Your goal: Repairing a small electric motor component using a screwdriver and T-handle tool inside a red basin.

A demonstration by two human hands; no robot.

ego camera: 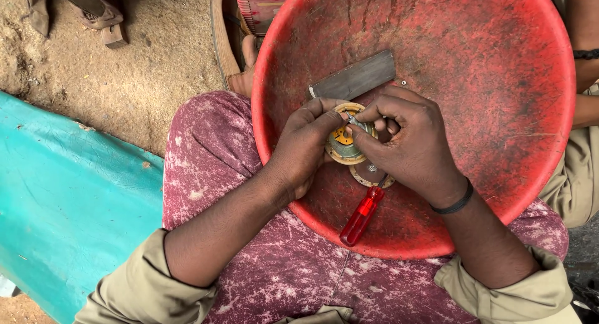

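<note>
We pinch a small metal pin in our right hand, its tip on the round part (yellow centre) that our left hand grips by the rim. Both sit over the red basin on our lap. A screwdriver lies below, a grey bar above.
</note>
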